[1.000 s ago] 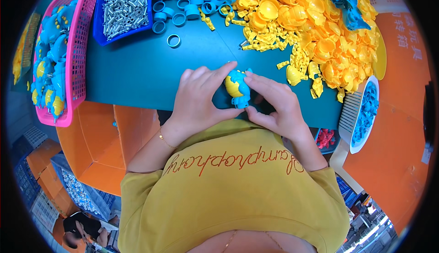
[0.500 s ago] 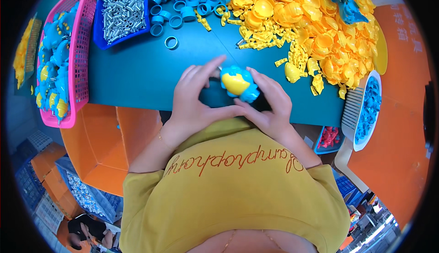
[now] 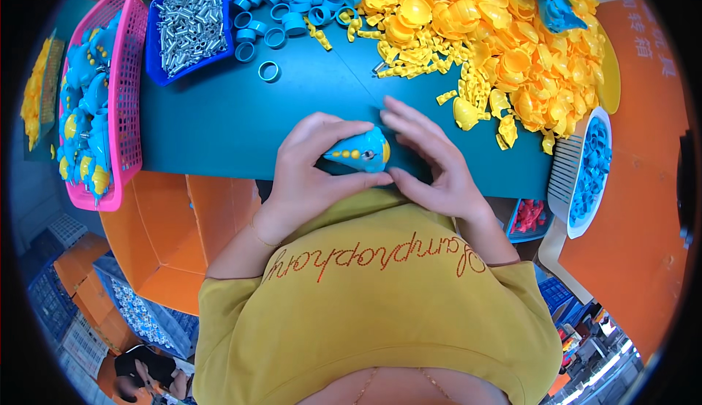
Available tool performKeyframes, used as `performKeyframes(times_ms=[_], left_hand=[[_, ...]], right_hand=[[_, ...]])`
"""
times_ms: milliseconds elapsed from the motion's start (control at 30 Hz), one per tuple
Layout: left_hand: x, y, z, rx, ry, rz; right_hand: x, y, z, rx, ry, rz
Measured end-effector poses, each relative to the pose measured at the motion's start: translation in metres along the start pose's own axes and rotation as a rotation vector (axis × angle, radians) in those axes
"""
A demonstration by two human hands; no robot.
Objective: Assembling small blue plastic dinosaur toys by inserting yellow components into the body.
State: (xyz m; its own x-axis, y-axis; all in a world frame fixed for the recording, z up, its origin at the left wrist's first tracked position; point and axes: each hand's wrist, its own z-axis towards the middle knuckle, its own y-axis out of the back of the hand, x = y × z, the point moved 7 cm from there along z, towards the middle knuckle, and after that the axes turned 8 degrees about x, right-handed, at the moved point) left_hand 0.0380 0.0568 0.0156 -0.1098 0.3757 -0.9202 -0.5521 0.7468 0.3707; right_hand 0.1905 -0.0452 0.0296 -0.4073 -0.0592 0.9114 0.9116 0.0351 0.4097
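A glossy blue plastic toy piece with yellow dots (image 3: pixel 357 150) is being clamped between the left hand's (image 3: pixel 308 160) thumb and fingers over the green bench (image 3: pixel 212 127), its long axis being held crosswise, broad end toward the nearby right hand (image 3: pixel 440 163) (fingers being held apart).

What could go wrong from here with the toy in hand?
The blue-and-yellow toy might slip: the left hand grips it, while the right hand's upper fingers stand clear of it.

A reach toward the heap of yellow shells could knock a loose yellow shell lying at its near edge.
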Motion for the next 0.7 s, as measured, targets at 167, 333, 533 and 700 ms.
performKeyframes(times_ms=[167,333,533,700], left_hand=[[-0.008,-0.006,0.004,-0.034,0.116,-0.017],[0.004,-0.008,0.004,0.052,0.018,-0.129],[0.0,-0.004,0.007,0.003,-0.048,-0.145],[-0.007,0.0,-0.004,-0.073,-0.081,-0.037]], right_hand=[[-0.001,-0.005,0.004,-0.083,0.011,0.083],[-0.012,-0.003,-0.001,-0.175,0.011,0.169],[-0.017,-0.004,0.001,-0.239,0.027,0.27],[-0.01,-0.005,0.005,-0.159,0.047,0.201]])
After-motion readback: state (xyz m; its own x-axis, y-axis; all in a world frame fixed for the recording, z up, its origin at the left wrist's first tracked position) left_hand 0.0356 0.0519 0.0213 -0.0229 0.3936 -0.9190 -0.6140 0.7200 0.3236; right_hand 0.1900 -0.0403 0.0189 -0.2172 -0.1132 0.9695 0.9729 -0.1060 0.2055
